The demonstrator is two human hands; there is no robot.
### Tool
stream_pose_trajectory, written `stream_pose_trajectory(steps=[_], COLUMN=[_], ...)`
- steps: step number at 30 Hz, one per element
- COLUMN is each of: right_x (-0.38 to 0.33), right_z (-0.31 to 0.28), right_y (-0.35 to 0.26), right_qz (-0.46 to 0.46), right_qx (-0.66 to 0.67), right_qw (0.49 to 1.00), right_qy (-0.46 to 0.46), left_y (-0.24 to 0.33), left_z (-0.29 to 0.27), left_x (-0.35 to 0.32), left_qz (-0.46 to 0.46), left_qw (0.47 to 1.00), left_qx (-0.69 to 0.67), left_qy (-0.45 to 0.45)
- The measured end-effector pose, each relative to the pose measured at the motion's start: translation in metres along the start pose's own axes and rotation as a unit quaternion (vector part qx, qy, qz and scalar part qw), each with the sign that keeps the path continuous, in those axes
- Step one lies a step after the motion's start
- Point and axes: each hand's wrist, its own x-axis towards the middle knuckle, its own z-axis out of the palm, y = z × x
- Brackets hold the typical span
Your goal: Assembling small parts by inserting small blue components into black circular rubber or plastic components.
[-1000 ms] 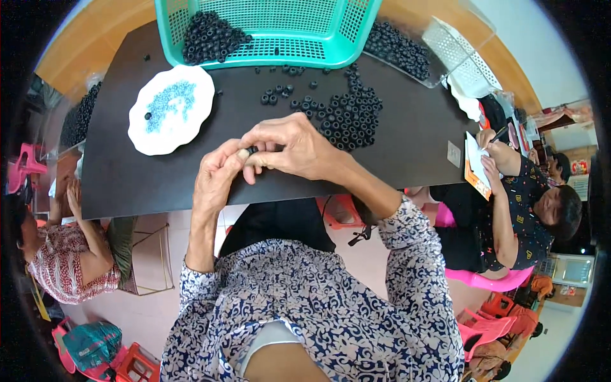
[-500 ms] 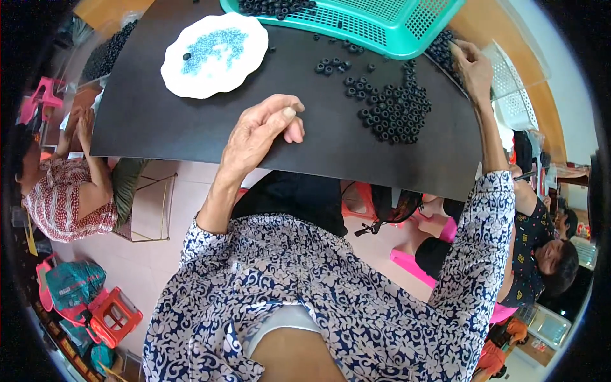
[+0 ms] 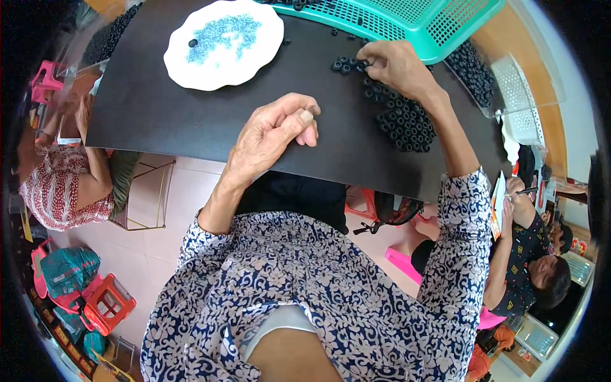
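Note:
Above the dark table (image 3: 191, 127), my left hand (image 3: 273, 134) is curled with its thumb against the fingers. Whatever it may hold is hidden. My right hand (image 3: 404, 71) reaches in from the right, thumb and index finger pinching a small black ring (image 3: 363, 65). A few similar black rings (image 3: 344, 65) lie just left of those fingertips. Below the right hand spreads a larger cluster of black rings (image 3: 407, 127). To the far left, a white scalloped plate (image 3: 210, 77) carries tiny pale-blue beads (image 3: 223, 38) and one black piece (image 3: 193, 43).
A green perforated basket (image 3: 439, 44) stands at the far edge. Right of it is a clear bin of black rings (image 3: 471, 73), beside a white perforated basket (image 3: 517, 95). One person (image 3: 528, 261) sits at the right with a pen, another (image 3: 70, 184) at the left.
My right hand has moved left from the clear bin to the loose rings and now pinches one. My left hand keeps its curled shape. The whole view has shifted slightly.

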Motion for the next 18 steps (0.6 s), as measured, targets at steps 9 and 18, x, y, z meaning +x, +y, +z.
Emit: stream_pose_trajectory(steps=[9,18], right_x=[-0.022,-0.029], right_z=[-0.006,0.021], right_y=[-0.063,-0.116], right_qz=[0.101,0.008], right_qx=[0.349,0.408], right_qw=[0.93,0.906], right_qy=[0.054,0.108], left_y=[0.002,0.014], left_z=[0.001,0.001], left_x=[-0.003,-0.004], left_qz=[0.026,-0.007], left_qw=[0.999,0.995], left_qx=[0.026,-0.039], left_qy=[0.03,0.087])
